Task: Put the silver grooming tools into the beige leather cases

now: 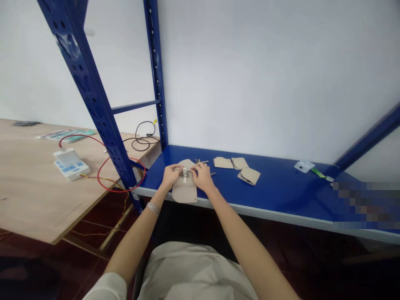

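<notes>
A beige key case (185, 193) lies unfolded at the front edge of the blue shelf, its rounded flap toward me. Across its middle runs a pale strip with a row of small metal hooks (186, 173). My left hand (171, 176) pinches the left end of this row. My right hand (202, 176) has its fingers closed at the right end; the fingertips partly cover the metal. Just behind my right hand some loose metal pieces (204, 161) lie on the shelf, too small to make out.
Several folded beige cases (249, 176) lie to the right on the blue shelf (281, 191). A white tag-like item (304, 166) and a green strip are farther right. Blue uprights (93, 98) frame the shelf. At left, a wooden table (28, 179) bears a white device (71, 164) with cables.
</notes>
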A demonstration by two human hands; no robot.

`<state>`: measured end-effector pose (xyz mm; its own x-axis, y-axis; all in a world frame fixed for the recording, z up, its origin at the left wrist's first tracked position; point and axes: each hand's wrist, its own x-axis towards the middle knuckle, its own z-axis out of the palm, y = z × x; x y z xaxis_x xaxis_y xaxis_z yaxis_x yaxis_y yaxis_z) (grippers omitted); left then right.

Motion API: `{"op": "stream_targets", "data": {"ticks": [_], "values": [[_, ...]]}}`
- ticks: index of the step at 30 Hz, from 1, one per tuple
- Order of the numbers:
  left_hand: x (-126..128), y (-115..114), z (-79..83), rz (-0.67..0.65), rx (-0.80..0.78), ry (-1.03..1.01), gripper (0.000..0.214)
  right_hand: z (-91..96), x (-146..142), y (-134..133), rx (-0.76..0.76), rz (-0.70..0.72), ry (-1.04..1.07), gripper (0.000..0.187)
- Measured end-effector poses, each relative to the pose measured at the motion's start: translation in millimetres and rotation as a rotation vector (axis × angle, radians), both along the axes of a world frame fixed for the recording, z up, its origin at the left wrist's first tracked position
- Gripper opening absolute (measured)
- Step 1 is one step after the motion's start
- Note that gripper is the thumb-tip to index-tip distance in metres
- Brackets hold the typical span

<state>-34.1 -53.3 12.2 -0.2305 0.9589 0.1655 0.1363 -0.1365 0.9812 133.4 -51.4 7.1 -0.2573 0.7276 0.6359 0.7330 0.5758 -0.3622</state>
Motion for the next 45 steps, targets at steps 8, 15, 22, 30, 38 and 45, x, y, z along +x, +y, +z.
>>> {"op": "stream_targets", "data": {"ticks": [8, 15, 22, 30, 38, 45], "values": [[-3, 3, -4.3, -0.052, 0.081, 0.158, 0.026, -0.1, 0, 0, 0.038, 0.045, 0.011, 0.019], [-5, 5, -8.4, -0.066, 0.084, 0.17, 0.026, -1.4, -1, 1, 0.049, 0.071, -0.023, 0.019], [-5, 7, -9.3, -0.066, 0.074, 0.093, 0.027, 0.8, -2, 1, -0.003, 0.068, 0.036, 0.02], [-4, 7, -11.5, -0.047, 0.067, 0.1, 0.026, 0.6, 37, -17, -0.124, -0.407, 0.106, 0.037], [-7, -5, -0.1, -0.365, 0.139, 0.307, 0.067, -9.0, 51, -27, -0.292, -0.462, 0.015, 0.026], [-8, -5, -1.9, -0.342, 0.125, 0.268, 0.073, -6.0, 56, -28, -0.214, -0.301, 0.178, 0.02]]}}
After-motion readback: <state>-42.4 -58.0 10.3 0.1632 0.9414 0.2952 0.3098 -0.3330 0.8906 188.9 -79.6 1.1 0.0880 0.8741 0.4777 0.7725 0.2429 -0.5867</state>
